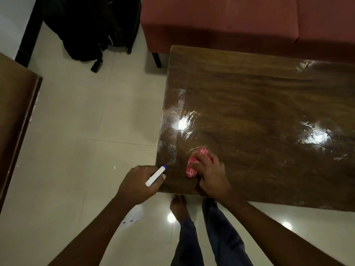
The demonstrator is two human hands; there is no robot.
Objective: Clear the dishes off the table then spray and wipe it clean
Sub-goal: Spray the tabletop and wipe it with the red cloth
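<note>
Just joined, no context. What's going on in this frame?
A person is cleaning a wooden table. The left hand holds a small white spray bottle, its blue tip aimed at the table's near left corner. The right hand grips a wadded red-and-white cloth pressed on the tabletop beside that corner. No dishes show on the visible part of the table, and shiny wet streaks run across it.

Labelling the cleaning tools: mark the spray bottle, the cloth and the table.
spray bottle (155,176): head view, its white body.
cloth (191,169): head view, striped fold.
table (259,104): head view, bare wooden top.
</note>
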